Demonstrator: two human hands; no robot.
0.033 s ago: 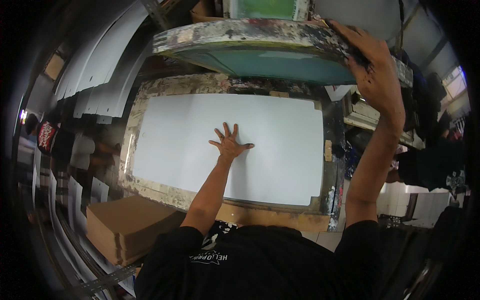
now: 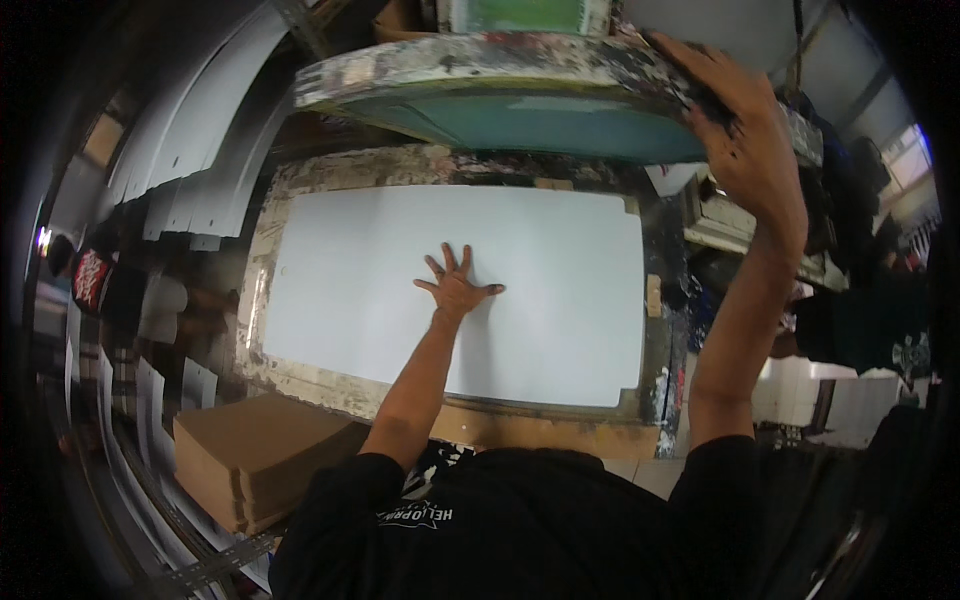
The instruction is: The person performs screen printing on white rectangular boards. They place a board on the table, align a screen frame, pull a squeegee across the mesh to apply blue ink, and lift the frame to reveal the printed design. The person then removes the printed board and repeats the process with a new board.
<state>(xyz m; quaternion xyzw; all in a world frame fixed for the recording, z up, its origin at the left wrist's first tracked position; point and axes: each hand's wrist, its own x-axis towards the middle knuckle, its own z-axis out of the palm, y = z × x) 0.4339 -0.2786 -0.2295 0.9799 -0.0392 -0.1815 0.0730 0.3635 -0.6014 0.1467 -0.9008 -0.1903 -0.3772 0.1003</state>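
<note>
My left hand [image 2: 458, 290] lies flat with spread fingers near the middle of a large white sheet [image 2: 560, 320]. The sheet has notched corners on its right side and rests on a paint-stained printing table [image 2: 315, 385]. At the far side a screen printing frame [image 2: 480, 62] stands tilted up, its teal mesh [image 2: 580, 128] facing down toward the sheet. My right hand [image 2: 752, 150] grips the frame near its right end, the fingers over the top edge and the thumb below. Dark stains mark this hand.
A stack of brown cardboard [image 2: 265, 435] sits at the near left. White sheets [image 2: 190, 140] hang along the left, with more upright ones below. One person [image 2: 125, 290] is at the far left, another in dark clothing [image 2: 850, 325] at the right. A green panel [image 2: 515, 15] shows behind the frame.
</note>
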